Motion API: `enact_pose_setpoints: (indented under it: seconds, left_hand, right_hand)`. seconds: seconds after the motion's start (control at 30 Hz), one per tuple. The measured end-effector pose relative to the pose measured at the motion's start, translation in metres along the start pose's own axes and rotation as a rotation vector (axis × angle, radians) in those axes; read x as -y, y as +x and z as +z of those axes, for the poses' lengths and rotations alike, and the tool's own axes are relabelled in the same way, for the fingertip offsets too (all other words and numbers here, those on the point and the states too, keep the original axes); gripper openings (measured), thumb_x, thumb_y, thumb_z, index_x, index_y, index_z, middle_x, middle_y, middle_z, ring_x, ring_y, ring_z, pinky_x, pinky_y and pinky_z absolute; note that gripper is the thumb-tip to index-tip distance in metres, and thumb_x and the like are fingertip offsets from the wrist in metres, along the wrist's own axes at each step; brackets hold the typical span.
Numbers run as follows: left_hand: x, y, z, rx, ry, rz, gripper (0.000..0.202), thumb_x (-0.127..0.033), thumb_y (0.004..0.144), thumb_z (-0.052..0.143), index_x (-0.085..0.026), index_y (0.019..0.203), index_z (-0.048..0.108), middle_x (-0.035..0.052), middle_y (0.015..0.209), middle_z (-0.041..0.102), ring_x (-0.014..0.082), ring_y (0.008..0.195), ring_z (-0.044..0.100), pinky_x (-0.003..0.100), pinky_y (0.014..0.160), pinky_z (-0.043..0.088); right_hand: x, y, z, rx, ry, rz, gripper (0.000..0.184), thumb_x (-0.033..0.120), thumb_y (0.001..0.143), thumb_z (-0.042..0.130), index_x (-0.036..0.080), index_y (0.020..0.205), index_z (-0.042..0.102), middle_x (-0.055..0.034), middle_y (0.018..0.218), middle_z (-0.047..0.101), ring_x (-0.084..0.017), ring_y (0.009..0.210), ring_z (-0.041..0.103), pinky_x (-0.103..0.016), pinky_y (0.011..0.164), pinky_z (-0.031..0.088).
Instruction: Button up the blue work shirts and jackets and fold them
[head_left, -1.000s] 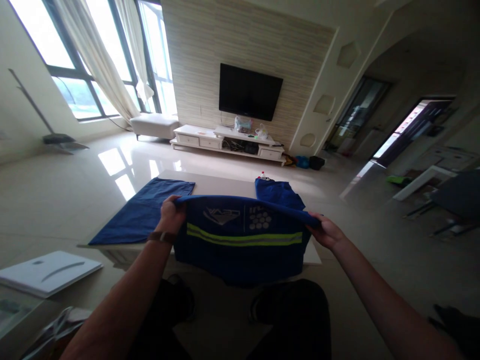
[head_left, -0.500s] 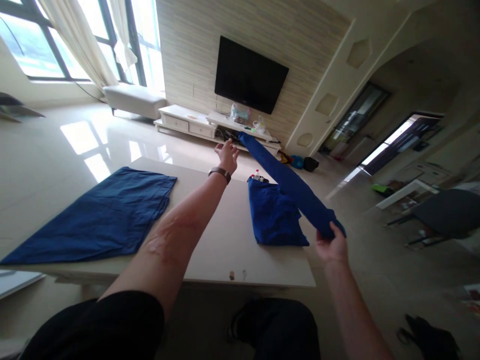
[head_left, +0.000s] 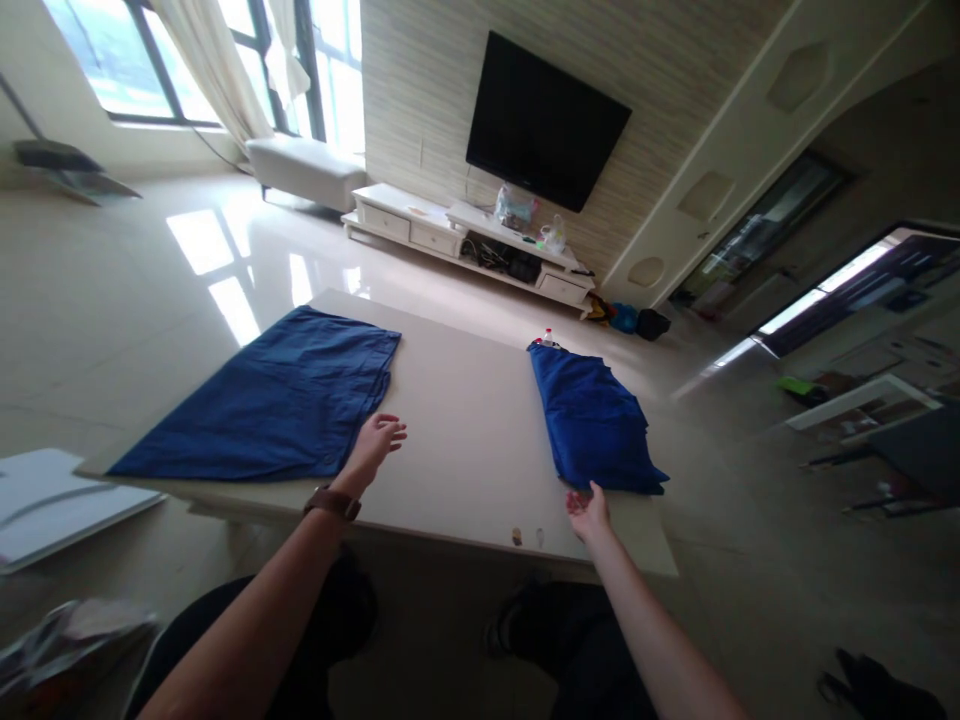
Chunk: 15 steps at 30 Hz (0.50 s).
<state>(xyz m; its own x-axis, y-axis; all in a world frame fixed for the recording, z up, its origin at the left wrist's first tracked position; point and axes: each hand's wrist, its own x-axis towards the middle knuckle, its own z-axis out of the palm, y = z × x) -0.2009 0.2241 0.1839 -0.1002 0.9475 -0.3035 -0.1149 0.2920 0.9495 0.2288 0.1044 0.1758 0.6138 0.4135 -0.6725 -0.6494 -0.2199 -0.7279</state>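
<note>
A: Daylight is coming through the tall, dark-framed window (head_left: 131, 65) onto the glossy, pale tiled floor (head_left: 112, 260), and a long, cream-coloured table (head_left: 465, 430) is standing before the person. Why is the broad, dark blue, layered cloth (head_left: 262, 400) lying on its left part?

B: Probably because that spread is keeping it flat; its layers are showing along the right edge. The brighter blue, creased cloth (head_left: 596, 420) is lying at the right end, well apart, perhaps so that the two are staying separate.

A: And the hands?

B: The left hand (head_left: 377, 440) is hovering at the dark cloth's right edge, fingers loosely curled, holding nothing visible; contact cannot be told. The right hand (head_left: 590, 512) is reaching the brighter cloth's near edge, thumb and fingers parted, possibly for straightening it, though touch is unclear.

A: What else is showing?

B: A small brown mark (head_left: 517, 537) is showing near the table's front edge, and a clear, red-capped bottle (head_left: 547, 337) is peeking out behind the brighter cloth. Beyond, a low, white, drawered cabinet (head_left: 433, 239) is standing beneath a black, flat television (head_left: 546, 120).
</note>
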Motion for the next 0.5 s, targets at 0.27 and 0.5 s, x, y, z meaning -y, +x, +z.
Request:
enact_pose_setpoints:
  seconds: [0.27,0.5]
  left_hand:
    - [0.010,-0.003,-0.086,-0.234,1.153,-0.084,0.058,-0.029,0.070,0.075,-0.014,0.124,0.064,0.0310,0.151,0.045,0.0569,0.146,0.031,0.074,0.108,0.034]
    - [0.010,-0.015,-0.084,-0.235,1.054,-0.046,0.025,-0.020,0.083,0.055,-0.010,0.098,0.073,0.0317,0.121,0.067,0.0465,0.124,0.061,0.056,0.096,0.051]
  right_hand:
    - [-0.020,-0.060,-0.034,0.091,-0.175,0.022,0.008,0.015,0.092,0.052,0.019,0.085,0.051,0.0035,0.070,0.059,-0.010,0.055,0.061,-0.018,0.050,0.048]
    - [-0.033,-0.082,-0.041,0.222,-0.250,-0.003,0.007,0.013,0.084,0.060,0.017,0.090,0.057,0.0019,0.075,0.063,-0.012,0.058,0.063,-0.020,0.050,0.046]
